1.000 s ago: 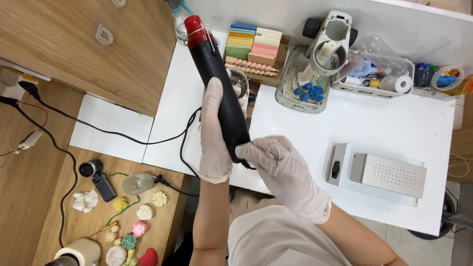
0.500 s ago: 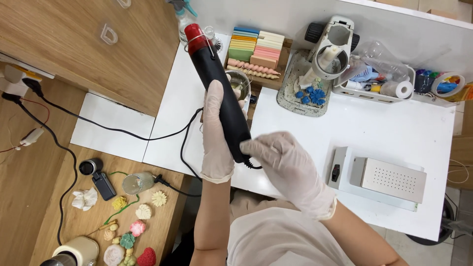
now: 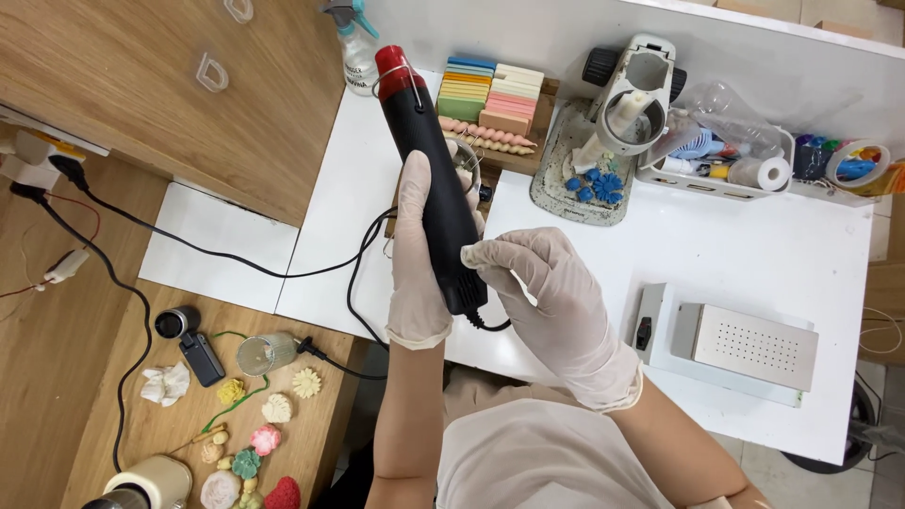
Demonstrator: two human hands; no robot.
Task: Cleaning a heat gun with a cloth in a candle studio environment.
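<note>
Holding the black heat gun (image 3: 429,179) above the white tabletop (image 3: 754,254) near its left edge, left hand (image 3: 415,254) fingers were clamped round the body, right hand (image 3: 542,292) fingers pinched the cord end, nozzle aimed at nothing yet.

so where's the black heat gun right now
In the head view the black heat gun is held up over the white table, left of centre, in the left hand, with the right hand at its cord end.
</note>
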